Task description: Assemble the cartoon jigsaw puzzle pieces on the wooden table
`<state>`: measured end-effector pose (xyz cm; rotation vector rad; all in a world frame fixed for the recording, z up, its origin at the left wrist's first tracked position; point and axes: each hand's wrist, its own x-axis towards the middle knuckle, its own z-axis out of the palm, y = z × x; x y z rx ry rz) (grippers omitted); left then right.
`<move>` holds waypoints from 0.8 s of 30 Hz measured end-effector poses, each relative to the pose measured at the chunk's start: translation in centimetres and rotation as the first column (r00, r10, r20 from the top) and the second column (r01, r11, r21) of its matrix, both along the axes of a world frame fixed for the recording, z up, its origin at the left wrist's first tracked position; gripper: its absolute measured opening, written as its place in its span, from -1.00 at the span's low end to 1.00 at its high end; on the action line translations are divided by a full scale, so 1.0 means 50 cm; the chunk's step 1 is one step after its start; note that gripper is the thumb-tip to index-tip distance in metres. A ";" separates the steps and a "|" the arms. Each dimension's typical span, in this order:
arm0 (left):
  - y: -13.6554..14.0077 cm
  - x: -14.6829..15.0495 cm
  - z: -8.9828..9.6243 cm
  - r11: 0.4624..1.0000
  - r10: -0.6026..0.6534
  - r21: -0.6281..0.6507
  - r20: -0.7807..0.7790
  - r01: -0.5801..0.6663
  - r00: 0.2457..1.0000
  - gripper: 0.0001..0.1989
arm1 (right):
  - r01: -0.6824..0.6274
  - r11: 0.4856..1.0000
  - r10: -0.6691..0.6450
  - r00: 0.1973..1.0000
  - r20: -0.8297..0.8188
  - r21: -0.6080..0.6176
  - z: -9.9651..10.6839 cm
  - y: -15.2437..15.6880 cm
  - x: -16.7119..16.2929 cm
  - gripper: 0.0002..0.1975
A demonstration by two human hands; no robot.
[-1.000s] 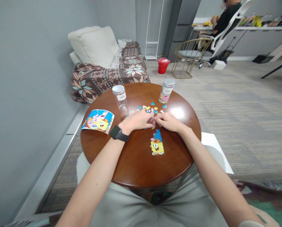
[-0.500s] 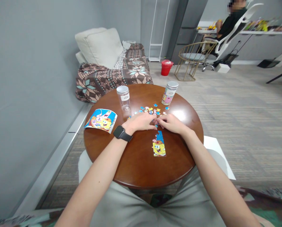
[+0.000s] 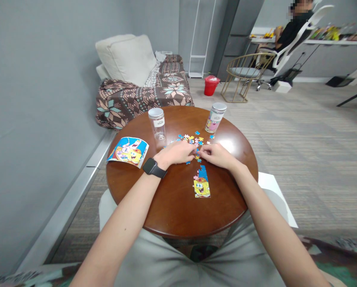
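Observation:
My left hand, a dark watch on its wrist, rests among loose puzzle pieces. Its fingers curl downward, and whatever is beneath them is hidden. Opposite it, my right hand has thumb and fingertips drawn together at a small blue puzzle piece. A narrow gap separates the fingertips of both hands. Several pieces lie just below them. Nearer my body is a joined puzzle section, showing a yellow cartoon face with blue above it; neither hand touches it.
A picture sheet with curled edges lies left on the round wooden table. A clear lidded jar and a jar with a cartoon print stand at the back. Beyond are a covered sofa, a red bin and a seated person.
The hands have parted slightly at the fingertips, my left hand shifting a little left. More loose pieces show between and below them. The joined section has stayed put.

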<state>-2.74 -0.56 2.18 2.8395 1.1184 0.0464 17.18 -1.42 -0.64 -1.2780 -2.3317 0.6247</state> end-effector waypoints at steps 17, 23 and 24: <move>-0.003 0.006 0.004 0.998 -0.011 -0.056 0.011 0.012 1.000 -0.77 | -0.046 0.999 0.045 0.998 -0.052 -0.017 -0.011 0.009 0.006 -0.80; -0.005 0.008 0.002 0.997 0.008 -0.078 0.016 -0.007 1.000 -0.79 | -0.054 0.999 0.054 0.997 -0.059 0.000 -0.013 0.008 0.007 -0.79; -0.004 0.008 0.000 0.997 0.010 -0.081 0.019 -0.009 1.000 -0.79 | -0.063 0.998 0.063 0.997 -0.054 0.003 -0.012 0.007 0.007 -0.79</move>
